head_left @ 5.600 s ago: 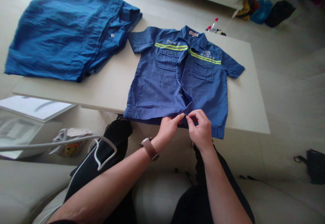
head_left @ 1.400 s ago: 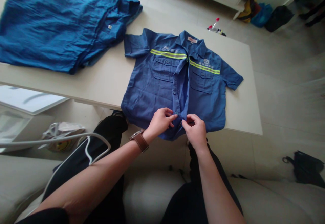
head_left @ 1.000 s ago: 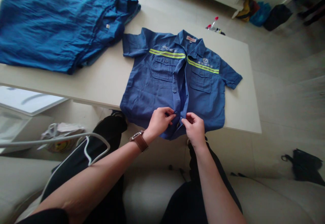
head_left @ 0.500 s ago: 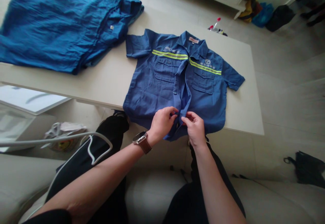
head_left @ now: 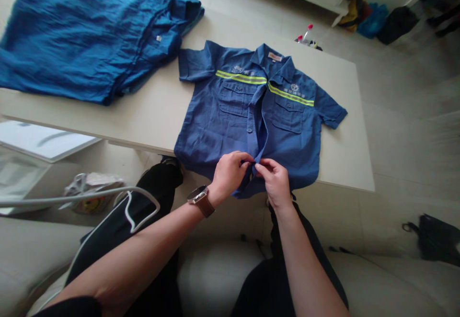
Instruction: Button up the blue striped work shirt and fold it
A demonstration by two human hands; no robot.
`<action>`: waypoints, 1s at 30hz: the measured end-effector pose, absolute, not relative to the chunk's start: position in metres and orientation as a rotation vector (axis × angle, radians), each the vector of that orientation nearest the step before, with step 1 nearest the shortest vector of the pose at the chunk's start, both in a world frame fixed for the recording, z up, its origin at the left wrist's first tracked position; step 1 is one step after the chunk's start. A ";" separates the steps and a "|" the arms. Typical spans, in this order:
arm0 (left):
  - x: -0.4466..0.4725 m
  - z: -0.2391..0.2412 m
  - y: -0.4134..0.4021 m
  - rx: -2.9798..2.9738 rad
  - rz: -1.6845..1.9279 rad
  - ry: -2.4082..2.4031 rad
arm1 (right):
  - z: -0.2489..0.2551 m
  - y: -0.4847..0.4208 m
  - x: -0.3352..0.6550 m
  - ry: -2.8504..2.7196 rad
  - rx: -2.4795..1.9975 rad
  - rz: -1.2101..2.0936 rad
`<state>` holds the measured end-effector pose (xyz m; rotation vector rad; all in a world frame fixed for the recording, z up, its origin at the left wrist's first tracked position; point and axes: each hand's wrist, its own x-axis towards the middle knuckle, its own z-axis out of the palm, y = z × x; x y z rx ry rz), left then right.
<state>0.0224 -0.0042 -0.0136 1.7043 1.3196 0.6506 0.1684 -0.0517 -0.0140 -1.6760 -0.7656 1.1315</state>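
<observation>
A blue short-sleeved work shirt (head_left: 212, 130) lies face up, collar away from me, with a yellow-green reflective stripe across the chest and two flap pockets. Its front gapes open down the middle, and its hem hangs over the table's near edge. My left hand (head_left: 232, 173), with a watch (head_left: 198, 195) on the wrist, pinches one front edge low down. Close beside it, my right hand (head_left: 275, 179) pinches the other front edge. The fingertips of both hands nearly meet there. Whether a button sits between them is hidden by the fingers.
More blue clothing (head_left: 89, 34) is heaped on the white table (head_left: 341, 154) at the left. A bottle with a red cap (head_left: 308, 34) shows beyond the far edge. A pale cable (head_left: 79, 198) crosses at lower left. A black bag (head_left: 436, 238) lies on the floor at right.
My hands have drawn slightly closer together, bringing the two front edges of the shirt into contact at the fingertips. The rest of the shirt lies as before.
</observation>
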 end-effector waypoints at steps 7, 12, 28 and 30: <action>0.025 -0.013 -0.005 1.430 0.660 1.294 | -0.013 -0.052 0.167 -0.919 -1.743 1.056; 0.029 -0.017 -0.007 1.176 0.726 1.177 | -0.009 -0.053 0.166 -1.168 -1.850 0.827; 0.033 -0.029 -0.008 0.923 0.832 1.117 | 0.000 -0.053 0.166 -1.419 -1.827 0.627; 0.033 -0.029 -0.007 0.922 0.828 1.112 | -0.001 -0.054 0.167 -1.383 -1.824 0.661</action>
